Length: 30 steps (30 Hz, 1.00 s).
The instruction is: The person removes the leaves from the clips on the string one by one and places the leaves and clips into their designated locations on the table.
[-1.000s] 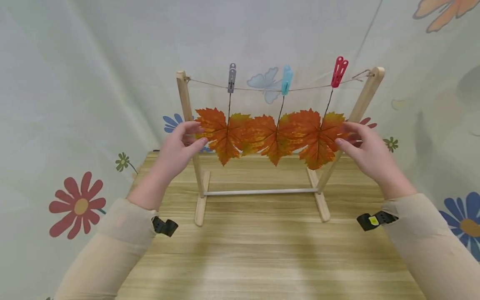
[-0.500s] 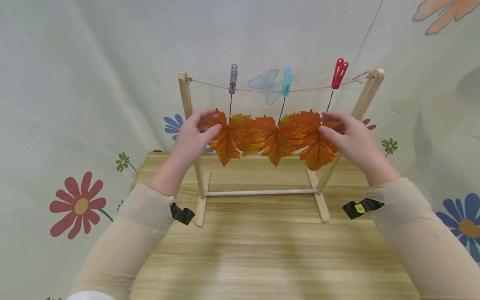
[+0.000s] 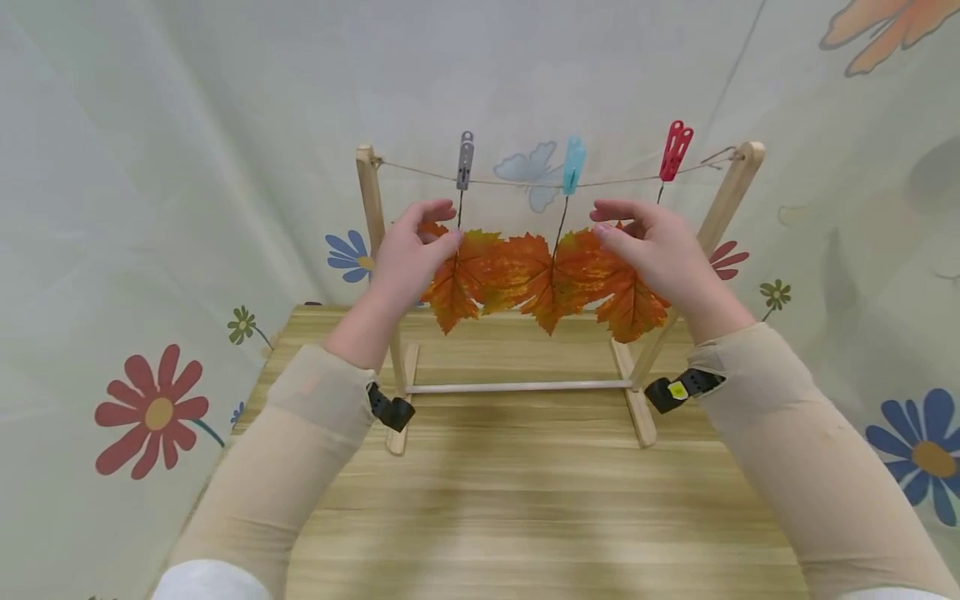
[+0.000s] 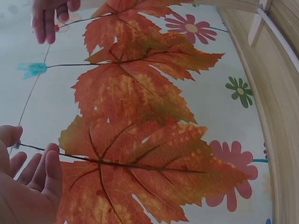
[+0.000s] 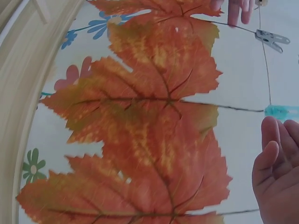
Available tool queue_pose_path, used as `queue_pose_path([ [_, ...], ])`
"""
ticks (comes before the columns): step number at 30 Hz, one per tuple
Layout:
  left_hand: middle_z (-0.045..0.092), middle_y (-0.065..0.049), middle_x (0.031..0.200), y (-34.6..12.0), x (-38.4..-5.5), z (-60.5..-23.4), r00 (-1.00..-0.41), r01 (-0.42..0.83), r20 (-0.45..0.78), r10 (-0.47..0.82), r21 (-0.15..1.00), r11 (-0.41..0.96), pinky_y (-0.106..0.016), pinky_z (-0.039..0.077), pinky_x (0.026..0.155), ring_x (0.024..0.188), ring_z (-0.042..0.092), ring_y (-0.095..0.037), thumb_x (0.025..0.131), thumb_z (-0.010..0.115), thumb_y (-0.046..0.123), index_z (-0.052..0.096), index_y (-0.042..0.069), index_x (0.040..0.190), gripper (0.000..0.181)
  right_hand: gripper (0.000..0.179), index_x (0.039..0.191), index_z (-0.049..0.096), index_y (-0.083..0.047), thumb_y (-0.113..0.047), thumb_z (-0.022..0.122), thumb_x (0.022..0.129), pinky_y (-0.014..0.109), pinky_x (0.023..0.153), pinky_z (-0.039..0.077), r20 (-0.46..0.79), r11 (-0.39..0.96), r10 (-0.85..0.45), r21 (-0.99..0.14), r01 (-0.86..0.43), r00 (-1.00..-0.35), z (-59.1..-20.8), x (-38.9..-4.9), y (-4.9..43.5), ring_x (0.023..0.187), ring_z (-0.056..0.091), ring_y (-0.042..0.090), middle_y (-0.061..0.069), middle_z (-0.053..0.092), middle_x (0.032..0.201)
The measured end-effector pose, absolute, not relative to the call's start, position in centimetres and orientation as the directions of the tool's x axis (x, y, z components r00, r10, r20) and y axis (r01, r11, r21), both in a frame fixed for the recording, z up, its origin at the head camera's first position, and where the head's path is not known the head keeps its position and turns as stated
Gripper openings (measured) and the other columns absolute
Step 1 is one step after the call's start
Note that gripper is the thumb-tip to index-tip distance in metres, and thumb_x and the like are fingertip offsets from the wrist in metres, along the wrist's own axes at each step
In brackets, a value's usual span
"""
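Observation:
Three orange maple leaves hang in a row by dark stems: a left leaf [image 3: 452, 300], a middle leaf [image 3: 550, 287] and a right leaf [image 3: 633, 310]. Above them, a grey clothespin [image 3: 465, 161], a light blue clothespin [image 3: 573, 167] and a red clothespin [image 3: 676, 152] sit on a thin string [image 3: 510, 182]. My left hand [image 3: 411, 257] is by the left leaf's stem, thumb and fingers apart. My right hand [image 3: 660, 257] covers the upper part of the right leaf, its fingers loosely bent and pointing toward the blue clothespin. Neither hand holds anything.
The string is tied between a left wooden post [image 3: 369, 187] and a right wooden post [image 3: 738, 187]. A white rod [image 3: 517, 387] joins their feet on the wood-grain table [image 3: 525, 500]. A flower-printed cloth [image 3: 262, 125] hangs behind.
Both hands have moved inward and upward, from the outer edges of the leaves to near their stems. The leaves and clothespins stay hanging as before.

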State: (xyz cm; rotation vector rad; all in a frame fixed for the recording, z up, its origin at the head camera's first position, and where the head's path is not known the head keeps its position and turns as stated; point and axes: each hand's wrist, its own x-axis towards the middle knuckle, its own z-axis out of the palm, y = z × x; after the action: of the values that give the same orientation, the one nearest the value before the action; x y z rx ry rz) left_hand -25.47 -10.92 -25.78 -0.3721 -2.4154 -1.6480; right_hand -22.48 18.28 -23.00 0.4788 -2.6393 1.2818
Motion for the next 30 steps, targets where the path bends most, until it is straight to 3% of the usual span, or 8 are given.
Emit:
queue_pose_path([
  [7, 0.056, 0.003, 0.12, -9.8, -26.3, -25.5, -0.96, 0.279, 0.274, 0.056, 0.92, 0.275, -0.041, 0.052, 0.071, 0.082, 0.061, -0.024, 0.092, 0.061, 0.022, 0.051, 0.015, 0.129, 0.038, 0.044, 0.134, 0.052, -0.019, -0.036, 0.056, 0.094, 0.038, 0.087, 0.046, 0.304, 0.521, -0.232, -0.763, -0.382, -0.924, -22.0, -23.1, 15.8, 0.092, 0.06, 0.025, -0.002, 0.057, 0.124],
  [16, 0.059, 0.002, 0.108, -9.1, -26.7, -25.5, -0.953, 0.28, 0.298, -0.05, 0.933, 0.227, -0.022, 0.048, 0.052, 0.069, 0.06, -0.024, 0.091, 0.062, 0.02, 0.059, 0.014, 0.116, 0.026, 0.045, 0.135, 0.05, -0.018, -0.034, 0.057, 0.093, 0.039, 0.077, 0.048, 0.322, 0.473, -0.258, -0.78, -0.41, -0.911, -21.3, -23.8, 13.9, 0.088, 0.06, 0.025, -0.005, 0.054, 0.129],
  [20, 0.059, 0.0, 0.107, -8.9, -26.8, -25.4, -0.954, 0.269, 0.292, -0.066, 0.933, 0.24, -0.022, 0.048, 0.052, 0.066, 0.058, -0.024, 0.091, 0.062, 0.021, 0.058, 0.013, 0.116, 0.026, 0.046, 0.135, 0.05, -0.018, -0.034, 0.058, 0.093, 0.038, 0.071, 0.047, 0.324, 0.458, -0.279, -0.783, -0.422, -0.904, -21.2, -24.2, 13.0, 0.086, 0.06, 0.023, -0.006, 0.053, 0.13],
  [30, 0.056, -0.002, 0.101, -9.0, -27.0, -25.5, -0.955, 0.254, 0.282, -0.088, 0.936, 0.244, -0.022, 0.049, 0.055, 0.062, 0.053, -0.02, 0.093, 0.059, 0.022, 0.059, 0.013, 0.114, 0.023, 0.048, 0.137, 0.047, -0.022, -0.038, 0.057, 0.092, 0.028, 0.071, 0.048, 0.298, 0.418, -0.258, -0.823, -0.385, -0.919, -18.9, -25.2, 9.9, 0.084, 0.06, 0.018, -0.01, 0.053, 0.13],
])
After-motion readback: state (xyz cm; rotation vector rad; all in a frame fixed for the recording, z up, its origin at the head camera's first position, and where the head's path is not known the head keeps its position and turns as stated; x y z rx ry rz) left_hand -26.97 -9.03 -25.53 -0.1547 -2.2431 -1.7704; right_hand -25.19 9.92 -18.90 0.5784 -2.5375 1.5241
